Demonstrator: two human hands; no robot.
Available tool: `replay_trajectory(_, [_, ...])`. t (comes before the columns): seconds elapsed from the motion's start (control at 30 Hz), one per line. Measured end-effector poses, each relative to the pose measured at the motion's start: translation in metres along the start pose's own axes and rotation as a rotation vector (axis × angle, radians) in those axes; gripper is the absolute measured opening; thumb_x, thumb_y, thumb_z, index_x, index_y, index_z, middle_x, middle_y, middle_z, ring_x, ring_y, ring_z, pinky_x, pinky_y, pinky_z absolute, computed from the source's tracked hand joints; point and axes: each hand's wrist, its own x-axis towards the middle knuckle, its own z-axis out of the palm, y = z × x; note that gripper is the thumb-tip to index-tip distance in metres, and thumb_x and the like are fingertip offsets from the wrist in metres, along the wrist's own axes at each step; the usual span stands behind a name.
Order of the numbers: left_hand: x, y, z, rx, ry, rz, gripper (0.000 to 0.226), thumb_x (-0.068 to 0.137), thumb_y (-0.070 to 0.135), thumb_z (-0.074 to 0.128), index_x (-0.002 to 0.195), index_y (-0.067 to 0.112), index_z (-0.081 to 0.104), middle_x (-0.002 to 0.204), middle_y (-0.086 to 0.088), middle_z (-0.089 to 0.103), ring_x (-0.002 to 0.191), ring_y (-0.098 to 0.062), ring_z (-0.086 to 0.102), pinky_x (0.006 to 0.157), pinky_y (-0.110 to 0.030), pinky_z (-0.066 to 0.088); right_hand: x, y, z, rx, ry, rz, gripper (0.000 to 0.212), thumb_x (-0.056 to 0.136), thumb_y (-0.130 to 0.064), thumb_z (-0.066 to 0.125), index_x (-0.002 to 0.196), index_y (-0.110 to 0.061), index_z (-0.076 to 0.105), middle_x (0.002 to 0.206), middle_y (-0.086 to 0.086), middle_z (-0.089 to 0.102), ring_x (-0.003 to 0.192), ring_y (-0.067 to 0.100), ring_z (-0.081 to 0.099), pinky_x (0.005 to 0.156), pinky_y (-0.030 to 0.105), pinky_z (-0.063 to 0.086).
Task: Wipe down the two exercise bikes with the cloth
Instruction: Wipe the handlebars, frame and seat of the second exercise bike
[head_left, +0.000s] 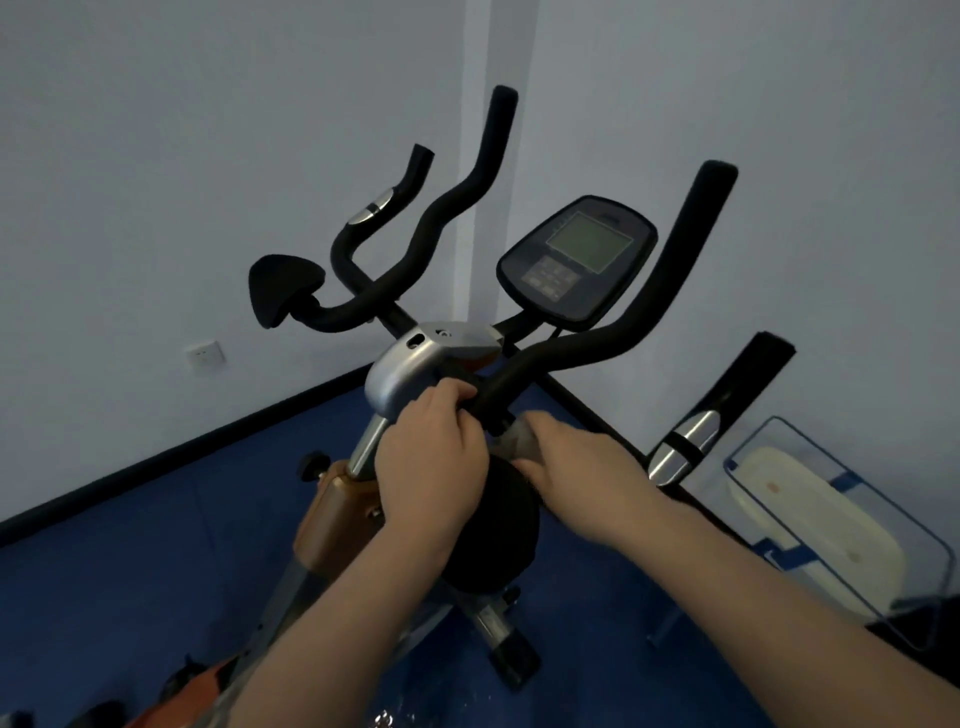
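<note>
A blue floor (156, 561) meets pale walls (208, 130) at a corner behind the exercise bike (410, 358), which fills the middle of the frame. A clear bin (914, 545) sits at lower right. At centre, the left hand (431, 457) curls its fingers round the black handlebar (545, 358) near the silver stem. Just right of it, the right hand (576, 462) grips a grey cloth (519, 436) against the bar.
</note>
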Motion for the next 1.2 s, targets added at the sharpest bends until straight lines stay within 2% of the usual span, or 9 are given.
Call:
replay_trajectory(0.1, [-0.002,0.003,0.000,0.021,0.035,0.045,0.029,0.091,0.019,0.045,0.112,0.029,0.062,0.099,0.010,0.064,0.086,-0.011,0.057,0.073,-0.031,0.042,0.019,0.005,-0.014,0.097,-0.147,0.036,0.047,0.094,-0.055,0.048,0.123,-0.018,0.049,0.112,0.005,0.061,0.098,0.021,0.057,0.083,0.037,0.047])
replay_trajectory(0.2, [-0.009,0.015,0.000,0.014,0.036,0.157,0.028,0.088,0.014,0.049,0.108,0.029,0.063,0.106,0.013,0.063,0.099,-0.008,0.053,0.082,-0.023,0.025,0.020,-0.002,-0.003,-0.018,-0.006,0.030,0.046,0.097,-0.050,0.043,0.125,-0.013,0.045,0.112,0.008,0.060,0.098,0.029,0.059,0.076,0.037,0.045])
replay_trajectory(0.3, [-0.011,0.035,0.005,-0.182,-0.056,0.195,0.027,0.090,0.011,0.051,0.107,0.029,0.063,0.105,0.014,0.063,0.100,-0.005,0.054,0.091,-0.025,0.032,-0.014,0.007,0.008,-0.197,0.134,-0.115,0.042,0.096,-0.042,0.046,0.130,-0.018,0.039,0.108,0.005,0.058,0.090,0.027,0.061,0.072,0.038,0.048])
replay_trajectory(0.4, [-0.007,0.056,0.012,-0.390,-0.243,0.105,0.027,0.093,0.011,0.049,0.107,0.031,0.062,0.099,0.014,0.062,0.096,-0.011,0.059,0.086,-0.035,0.048,-0.037,0.033,-0.019,-0.296,0.030,-0.305,0.041,0.093,-0.046,0.053,0.124,-0.020,0.044,0.104,0.002,0.056,0.093,0.021,0.057,0.081,0.039,0.047])
replay_trajectory(0.53, [-0.006,0.068,0.023,-0.115,-0.332,0.141,0.026,0.095,0.021,0.047,0.111,0.036,0.061,0.106,0.014,0.065,0.096,-0.014,0.061,0.087,-0.040,0.048,-0.056,0.077,-0.055,-0.524,0.093,-0.498,0.050,0.089,-0.051,0.055,0.131,-0.025,0.055,0.122,-0.004,0.059,0.116,0.016,0.053,0.104,0.034,0.037])
replay_trajectory(0.73, [-0.007,0.065,0.029,-0.058,-0.306,0.165,0.017,0.096,0.032,0.048,0.098,0.042,0.062,0.068,0.021,0.055,0.064,0.001,0.051,0.070,-0.032,0.043,-0.083,0.075,0.021,-0.009,0.646,-0.186,0.042,0.088,-0.029,0.064,0.126,-0.013,0.061,0.135,0.002,0.054,0.139,0.018,0.034,0.116,0.049,0.022])
replay_trajectory(0.9, [-0.010,0.068,0.028,-0.005,-0.342,0.215,0.016,0.096,0.032,0.048,0.092,0.039,0.062,0.071,0.022,0.055,0.063,0.003,0.047,0.080,-0.034,0.042,-0.062,0.102,-0.041,-0.226,0.722,-0.175,0.029,0.091,-0.029,0.058,0.108,-0.007,0.068,0.118,0.006,0.065,0.128,0.025,0.051,0.120,0.035,0.006])
replay_trajectory(1.03, [-0.011,0.069,0.031,0.142,-0.447,0.309,0.032,0.099,0.043,0.041,0.080,0.028,0.062,0.063,0.010,0.058,0.057,0.000,0.048,0.076,-0.032,0.037,-0.052,0.092,-0.035,-0.136,0.896,-0.005,0.027,0.090,-0.016,0.066,0.114,-0.007,0.065,0.124,0.006,0.062,0.136,0.022,0.040,0.121,0.041,0.006])
replay_trajectory(1.2, [-0.012,0.063,0.033,0.201,-0.403,0.353,0.040,0.099,0.044,0.040,0.075,0.024,0.064,0.060,0.006,0.057,0.055,-0.005,0.045,0.074,-0.029,0.028,-0.052,0.097,-0.039,-0.220,0.894,-0.039,0.022,0.090,-0.016,0.063,0.108,-0.004,0.067,0.117,0.008,0.066,0.131,0.025,0.047,0.119,0.044,0.010])
